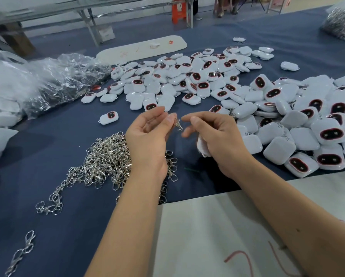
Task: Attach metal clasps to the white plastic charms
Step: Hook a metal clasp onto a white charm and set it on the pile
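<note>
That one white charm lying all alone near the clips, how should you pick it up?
Pinch the lone charm across its two long rounded sides, coming straight down from above. It lies flat, face up on the blue cloth, with free space all round, and its little loop pokes out at the lower left corner, so leave that end free.

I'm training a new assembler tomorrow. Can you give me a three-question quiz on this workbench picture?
1. True or false: the left hand pinches a small silver metal clasp.
2. Where is the pile of loose silver metal clasps? A) under the left hand B) far right C) on the white board
3. What does the right hand hold in its palm?

Key: 1 true; 2 A; 3 a white plastic charm.
</note>
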`<state>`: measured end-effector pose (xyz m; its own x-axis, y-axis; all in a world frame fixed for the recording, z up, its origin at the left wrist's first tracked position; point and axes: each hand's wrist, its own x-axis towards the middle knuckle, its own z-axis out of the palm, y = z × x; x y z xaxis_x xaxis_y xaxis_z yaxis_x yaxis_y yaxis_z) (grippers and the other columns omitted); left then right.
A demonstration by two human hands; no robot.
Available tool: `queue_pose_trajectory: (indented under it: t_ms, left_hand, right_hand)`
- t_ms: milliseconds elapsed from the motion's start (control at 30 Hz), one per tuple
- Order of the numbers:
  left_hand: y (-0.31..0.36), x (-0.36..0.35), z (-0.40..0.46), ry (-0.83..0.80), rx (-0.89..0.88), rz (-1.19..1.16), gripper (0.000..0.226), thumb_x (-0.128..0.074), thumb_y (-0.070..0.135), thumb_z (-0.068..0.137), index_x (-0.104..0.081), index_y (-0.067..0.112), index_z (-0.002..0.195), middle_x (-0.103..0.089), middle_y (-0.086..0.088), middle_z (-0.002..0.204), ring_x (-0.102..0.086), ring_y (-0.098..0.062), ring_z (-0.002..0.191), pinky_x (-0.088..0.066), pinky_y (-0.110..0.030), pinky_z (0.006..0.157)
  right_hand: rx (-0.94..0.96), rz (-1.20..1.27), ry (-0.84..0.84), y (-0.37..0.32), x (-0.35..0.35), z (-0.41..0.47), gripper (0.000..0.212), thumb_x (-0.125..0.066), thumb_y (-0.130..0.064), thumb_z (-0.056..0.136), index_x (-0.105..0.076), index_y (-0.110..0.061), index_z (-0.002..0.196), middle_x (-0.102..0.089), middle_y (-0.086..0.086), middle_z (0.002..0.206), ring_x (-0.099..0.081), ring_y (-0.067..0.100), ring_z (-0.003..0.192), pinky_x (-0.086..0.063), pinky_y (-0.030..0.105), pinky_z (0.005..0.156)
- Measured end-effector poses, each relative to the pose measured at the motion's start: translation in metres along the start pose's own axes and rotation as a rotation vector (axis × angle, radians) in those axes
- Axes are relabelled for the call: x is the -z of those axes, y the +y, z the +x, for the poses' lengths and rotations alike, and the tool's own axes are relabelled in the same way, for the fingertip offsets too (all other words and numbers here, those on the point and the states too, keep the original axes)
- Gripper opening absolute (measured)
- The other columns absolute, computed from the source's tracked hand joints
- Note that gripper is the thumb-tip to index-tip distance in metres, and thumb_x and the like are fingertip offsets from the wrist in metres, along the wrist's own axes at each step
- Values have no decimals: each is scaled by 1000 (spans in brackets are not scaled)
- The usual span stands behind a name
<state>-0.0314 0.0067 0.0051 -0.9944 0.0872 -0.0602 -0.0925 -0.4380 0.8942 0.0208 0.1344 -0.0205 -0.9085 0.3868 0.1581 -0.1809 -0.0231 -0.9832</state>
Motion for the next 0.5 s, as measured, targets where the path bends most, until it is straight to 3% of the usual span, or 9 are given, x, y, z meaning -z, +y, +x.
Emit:
queue_pose_trajectory:
  t_ms: [233,500]
  left_hand:
    - [-4,1,1,-82,-37,9,24,-69,-17,83,-69,4,94,-77,-1,80,-74,-15,89,-58,-25,77]
    - [-6,1,1,-75,-76,119,33,-67,-20,83,-72,10,97,-74,0,89,-74,-11,86,-56,-26,86]
  right_hand:
    - [5,-94,-183,1,4,0,19,-60,-28,98,-78,-24,96,-80,5,87,-37,8,38,-30,18,39]
    - [18,0,99,5,1,1,14,-73,-19,96,-78,-18,83,-77,6,76,-37,10,36,-31,18,38]
